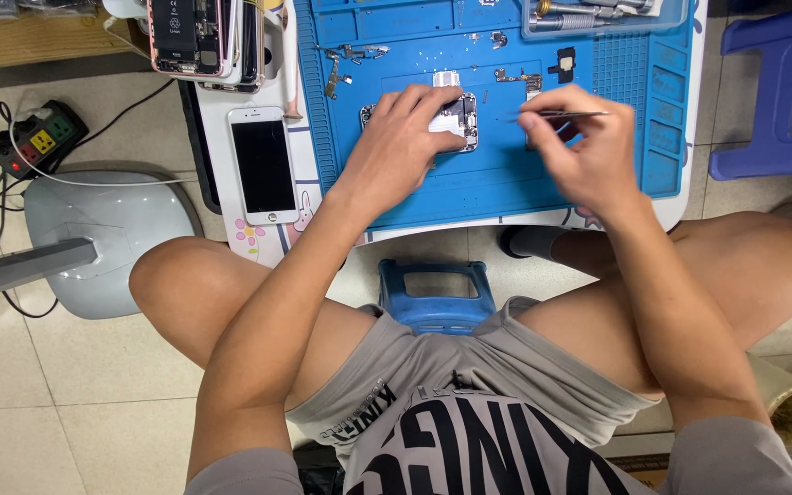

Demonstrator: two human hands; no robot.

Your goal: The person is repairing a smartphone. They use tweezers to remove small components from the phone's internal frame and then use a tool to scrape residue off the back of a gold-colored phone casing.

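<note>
Head view, looking down: two hands over one blue work mat point(497, 183) at upper centre. Left hand point(405, 137) laid on one opened phone body point(458, 121), fingers bent and pressed down on it, covering most of its left part. Right hand point(579, 147) just right of it, thumb and fingertips pinched on one pair of thin metal tweezers point(556, 115), tips pointing left toward the phone body, short of touching it as far as can be told. One white phone screen panel point(263, 165) lying face up at left of the mat, well apart from both hands. One more opened phone point(196, 37) at upper left, battery showing. Several small metal parts point(346, 60) scattered on the mat above the hands; count unclear. One clear tool tray point(598, 16) at top right. One power strip point(38, 137) at far left on the floor. One blue stool point(433, 298) between the knees, lower centre.
</note>
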